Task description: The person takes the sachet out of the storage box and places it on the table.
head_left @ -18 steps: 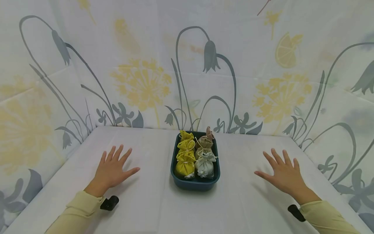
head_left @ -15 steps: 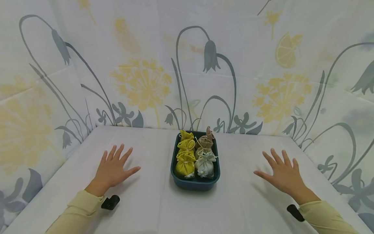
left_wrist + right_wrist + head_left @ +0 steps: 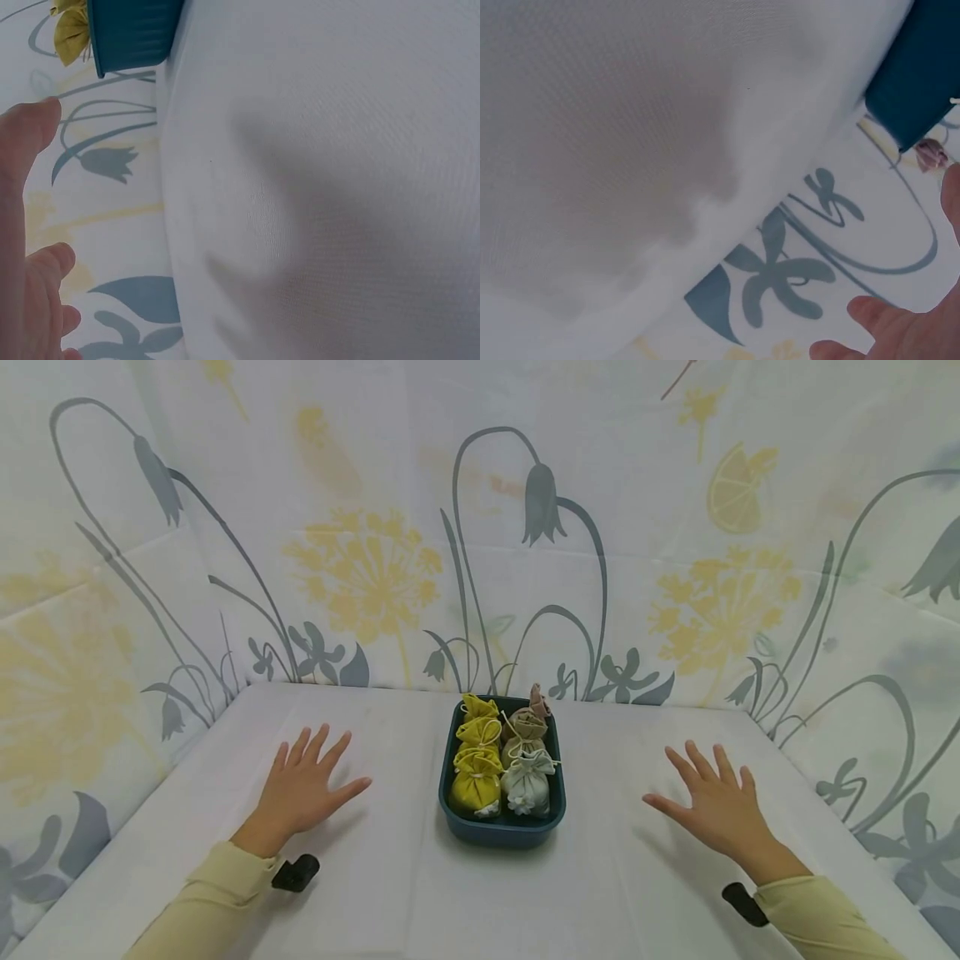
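I see a dark blue tray [image 3: 502, 833] in the table's middle, holding yellow pouches [image 3: 475, 781] and pale pouches [image 3: 527, 783], all tied shut.

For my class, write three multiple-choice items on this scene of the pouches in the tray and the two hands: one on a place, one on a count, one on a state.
1. Where does the dark teal tray stand?
A. Left of both hands
B. Between the left hand and the right hand
C. On top of the right hand

2. How many yellow pouches lie in the tray?
A. Three
B. One
C. Six

3. What state are the hands in?
A. Both grip pouches
B. One lifts the tray
C. Both are spread flat with fingers straight, holding nothing

Answers:
1. B: the head view shows the tray on the white table with one hand to each side.
2. A: three yellow pouches fill the tray's left column, beside a pale pouch and a beige pouch.
3. C: every finger is extended and apart from the tray.
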### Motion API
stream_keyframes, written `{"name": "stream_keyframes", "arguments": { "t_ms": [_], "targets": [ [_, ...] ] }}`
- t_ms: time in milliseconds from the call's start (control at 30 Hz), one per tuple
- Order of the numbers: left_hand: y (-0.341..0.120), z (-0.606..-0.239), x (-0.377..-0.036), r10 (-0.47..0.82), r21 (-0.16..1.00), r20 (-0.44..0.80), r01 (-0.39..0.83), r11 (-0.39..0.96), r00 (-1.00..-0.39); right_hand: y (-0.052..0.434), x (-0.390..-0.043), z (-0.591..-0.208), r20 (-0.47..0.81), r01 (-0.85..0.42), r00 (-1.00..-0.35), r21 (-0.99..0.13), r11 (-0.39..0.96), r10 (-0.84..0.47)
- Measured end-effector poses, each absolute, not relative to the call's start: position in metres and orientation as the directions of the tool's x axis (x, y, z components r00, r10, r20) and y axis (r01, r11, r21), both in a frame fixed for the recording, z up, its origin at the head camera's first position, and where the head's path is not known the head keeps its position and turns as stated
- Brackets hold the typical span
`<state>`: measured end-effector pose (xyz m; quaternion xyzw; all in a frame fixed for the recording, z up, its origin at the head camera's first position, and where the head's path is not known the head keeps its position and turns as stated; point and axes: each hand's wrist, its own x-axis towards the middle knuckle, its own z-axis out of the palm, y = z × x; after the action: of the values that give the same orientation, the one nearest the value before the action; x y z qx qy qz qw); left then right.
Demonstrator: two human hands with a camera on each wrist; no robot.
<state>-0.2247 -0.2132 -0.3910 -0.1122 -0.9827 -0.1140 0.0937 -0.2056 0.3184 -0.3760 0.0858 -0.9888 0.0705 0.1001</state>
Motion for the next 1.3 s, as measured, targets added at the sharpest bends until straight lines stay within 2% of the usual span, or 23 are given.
{"name": "stream_keyframes", "arguments": {
  "t_ms": [967,1300],
  "targets": [
    [-0.171,-0.392,-0.243,0.225,0.256,0.245,0.287,0.923,-0.943,0.300,-0.207,-0.381,0.208,-0.199,-0.965,-0.193,0.961,-0.159],
    [-0.156,-0.382,-0.250,0.226,0.312,0.287,0.314,0.897,-0.931,0.288,-0.210,-0.379,0.228,-0.221,-0.959,-0.216,0.951,-0.170]
  ]
}}
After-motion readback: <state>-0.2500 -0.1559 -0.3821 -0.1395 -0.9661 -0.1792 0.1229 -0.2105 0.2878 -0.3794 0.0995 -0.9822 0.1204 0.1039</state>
